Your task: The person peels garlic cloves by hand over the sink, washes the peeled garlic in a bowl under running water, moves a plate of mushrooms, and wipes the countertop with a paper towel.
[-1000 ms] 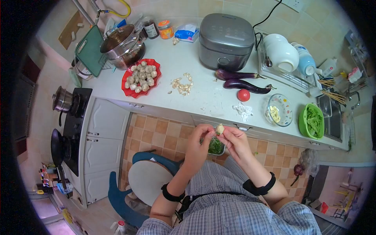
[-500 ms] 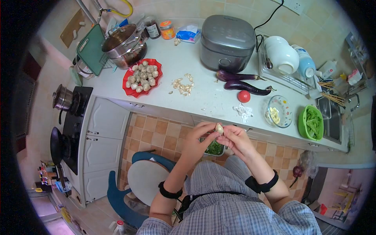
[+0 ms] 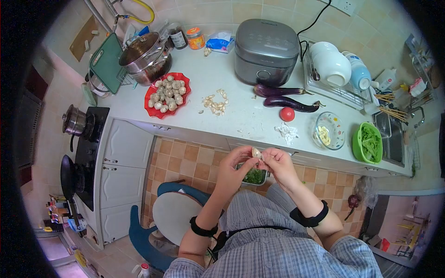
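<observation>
A garlic clove (image 3: 255, 152) is pinched between the thumb and fingers of my left hand (image 3: 236, 164), in front of the counter's edge. My right hand (image 3: 281, 167) is closed at the clove's lower right side, its thumb and fingertips on the skin. Loose garlic cloves (image 3: 216, 104) lie scattered on the counter ahead. A glass bowl (image 3: 340, 137) to the right holds pale peeled cloves. Bits of white garlic skin (image 3: 287, 132) are heaped beside that bowl. Several whole garlic bulbs (image 3: 169, 91) fill a red plate (image 3: 150, 107) on the left.
Two eggplants (image 3: 290, 104), a tomato (image 3: 287, 114) and a rice cooker (image 3: 266, 51) occupy the counter (image 3: 185, 125). A green basket of leaves (image 3: 357, 148) stands by the sink. Below my hands is a container of greens (image 3: 254, 176). A chair (image 3: 139, 241) is at lower left.
Both hands and the clove have shifted slightly left, and my right fingers have drawn in closer around the clove's lower end. The counter items stay in place while the view tilts slightly.
</observation>
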Demonstrator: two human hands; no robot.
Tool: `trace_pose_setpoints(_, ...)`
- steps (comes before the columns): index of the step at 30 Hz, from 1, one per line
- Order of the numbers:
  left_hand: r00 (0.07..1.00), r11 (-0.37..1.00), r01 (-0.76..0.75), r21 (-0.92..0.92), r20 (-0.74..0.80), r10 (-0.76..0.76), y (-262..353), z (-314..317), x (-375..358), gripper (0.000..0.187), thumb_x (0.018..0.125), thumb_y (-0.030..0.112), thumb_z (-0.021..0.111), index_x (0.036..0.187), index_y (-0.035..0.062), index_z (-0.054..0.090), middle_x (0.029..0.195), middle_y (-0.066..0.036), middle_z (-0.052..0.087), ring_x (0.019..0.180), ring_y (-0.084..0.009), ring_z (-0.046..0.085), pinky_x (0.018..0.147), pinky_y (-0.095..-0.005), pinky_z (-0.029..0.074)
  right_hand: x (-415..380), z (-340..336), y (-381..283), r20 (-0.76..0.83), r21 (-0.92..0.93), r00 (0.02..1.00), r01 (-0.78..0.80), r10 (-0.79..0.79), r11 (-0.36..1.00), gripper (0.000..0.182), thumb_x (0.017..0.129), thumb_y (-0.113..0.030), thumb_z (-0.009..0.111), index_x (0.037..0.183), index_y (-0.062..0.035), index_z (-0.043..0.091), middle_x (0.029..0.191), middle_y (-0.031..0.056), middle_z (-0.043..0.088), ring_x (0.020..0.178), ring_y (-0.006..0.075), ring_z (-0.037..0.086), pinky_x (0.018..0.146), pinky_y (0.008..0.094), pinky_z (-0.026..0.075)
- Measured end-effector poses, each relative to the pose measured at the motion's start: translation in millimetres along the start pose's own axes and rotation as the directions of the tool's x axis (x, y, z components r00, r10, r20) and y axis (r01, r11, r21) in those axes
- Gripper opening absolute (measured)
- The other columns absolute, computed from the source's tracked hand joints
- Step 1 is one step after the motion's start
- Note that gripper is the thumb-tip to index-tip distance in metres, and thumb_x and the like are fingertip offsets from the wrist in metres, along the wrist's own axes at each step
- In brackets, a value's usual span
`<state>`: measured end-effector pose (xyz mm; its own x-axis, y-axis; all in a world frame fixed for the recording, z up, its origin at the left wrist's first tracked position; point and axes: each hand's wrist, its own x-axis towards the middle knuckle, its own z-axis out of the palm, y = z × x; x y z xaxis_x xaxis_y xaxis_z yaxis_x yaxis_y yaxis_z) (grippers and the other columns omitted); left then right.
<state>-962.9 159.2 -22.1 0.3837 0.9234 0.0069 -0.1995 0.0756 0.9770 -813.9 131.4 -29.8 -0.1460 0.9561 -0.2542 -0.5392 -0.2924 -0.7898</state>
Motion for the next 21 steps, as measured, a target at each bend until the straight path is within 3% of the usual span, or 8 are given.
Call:
trace_pose_setpoints(2, 0.997, 1.000, -0.007, 0.000, -0.071, 0.007, -2, 0, -1, 0.023, 0.079, 0.004, 0.057, 0.101, -0.0013, 0.052, 0.095, -0.007, 0.057, 0.086, -0.0122, 0.055, 0.076, -0.0250, 0.045, -1, 1, -1, -0.037, -0.180, 0.997, 0.061, -0.069, 0.982, 0.018, 0.086, -0.016, 0.051, 0.088, 0.0007, 0.055, 0.076, 0.0038, 0.058, 0.068, 0.0100, 0.056, 0.068, 0.0233, 0.047)
trace_pose_setpoints(6, 0.990, 0.986, 0.089, -0.144, -0.092, -0.103, -4, -3, 0, 0.025, 0.080, 0.004, 0.056, 0.103, -0.0026, 0.051, 0.095, -0.009, 0.057, 0.084, -0.0125, 0.056, 0.076, -0.0239, 0.045, -2, 4, -6, -0.029, -0.156, 0.994, 0.102, -0.108, 0.983, 0.017, 0.086, -0.016, 0.050, 0.088, 0.0006, 0.055, 0.073, 0.0032, 0.057, 0.066, 0.0096, 0.055, 0.065, 0.0228, 0.046)
trace_pose_setpoints(9, 0.994, 0.987, 0.089, -0.136, -0.045, -0.096, -3, -5, 1, 0.028, 0.083, 0.006, 0.052, 0.109, -0.0032, 0.048, 0.098, -0.010, 0.057, 0.088, -0.0168, 0.057, 0.077, -0.0280, 0.048, -1, 6, -12, -0.067, -0.175, 0.994, 0.078, -0.090, 0.982, 0.018, 0.086, -0.017, 0.051, 0.087, 0.0005, 0.055, 0.073, 0.0030, 0.057, 0.064, 0.0089, 0.054, 0.063, 0.0219, 0.046)
trace_pose_setpoints(15, 0.964, 0.929, 0.265, -0.258, 0.090, -0.249, -2, -11, 0, 0.032, 0.086, 0.011, 0.049, 0.114, -0.0024, 0.045, 0.103, -0.012, 0.055, 0.090, -0.0184, 0.057, 0.078, -0.0283, 0.048, 5, 2, -22, -0.143, -0.104, 0.976, 0.149, -0.163, 0.983, 0.016, 0.085, -0.016, 0.053, 0.088, -0.0010, 0.056, 0.073, 0.0023, 0.058, 0.065, 0.0083, 0.055, 0.063, 0.0211, 0.046)
trace_pose_setpoints(17, 0.947, 0.857, 0.322, -0.403, 0.162, -0.279, -1, -12, 0, 0.033, 0.087, 0.013, 0.047, 0.116, -0.0021, 0.044, 0.103, -0.012, 0.055, 0.092, -0.0191, 0.057, 0.080, -0.0280, 0.048, 5, 4, -28, -0.229, -0.136, 0.961, 0.125, -0.154, 0.983, 0.012, 0.082, -0.011, 0.056, 0.088, 0.0000, 0.056, 0.077, 0.0036, 0.059, 0.069, 0.0094, 0.056, 0.067, 0.0215, 0.046)
trace_pose_setpoints(18, 0.946, 0.857, 0.323, -0.402, 0.163, -0.280, -1, -13, 0, 0.033, 0.087, 0.013, 0.047, 0.116, -0.0021, 0.044, 0.103, -0.012, 0.055, 0.092, -0.0191, 0.057, 0.080, -0.0280, 0.048, 5, 4, -27, -0.230, -0.136, 0.961, 0.126, -0.155, 0.983, 0.012, 0.082, -0.011, 0.056, 0.088, 0.0000, 0.056, 0.077, 0.0036, 0.059, 0.069, 0.0094, 0.056, 0.067, 0.0215, 0.046)
trace_pose_setpoints(20, 0.944, 0.847, 0.328, -0.419, 0.179, -0.278, 1, -13, -2, 0.032, 0.088, 0.013, 0.045, 0.116, -0.0026, 0.043, 0.104, -0.012, 0.055, 0.094, -0.0189, 0.056, 0.080, -0.0266, 0.047, 4, 5, -26, -0.072, -0.347, 0.932, 0.311, -0.356, 0.885, 0.016, 0.078, -0.005, 0.059, 0.093, 0.0009, 0.056, 0.085, 0.0056, 0.059, 0.077, 0.0120, 0.057, 0.073, 0.0236, 0.045)
trace_pose_setpoints(21, 0.944, 0.847, 0.328, -0.419, 0.179, -0.277, 0, -14, -2, 0.032, 0.088, 0.013, 0.045, 0.116, -0.0026, 0.043, 0.104, -0.012, 0.055, 0.094, -0.0189, 0.056, 0.080, -0.0266, 0.047, 3, 7, -28, -0.071, -0.347, 0.932, 0.312, -0.356, 0.885, 0.016, 0.078, -0.005, 0.059, 0.093, 0.0009, 0.056, 0.085, 0.0056, 0.059, 0.077, 0.0120, 0.057, 0.073, 0.0236, 0.045)
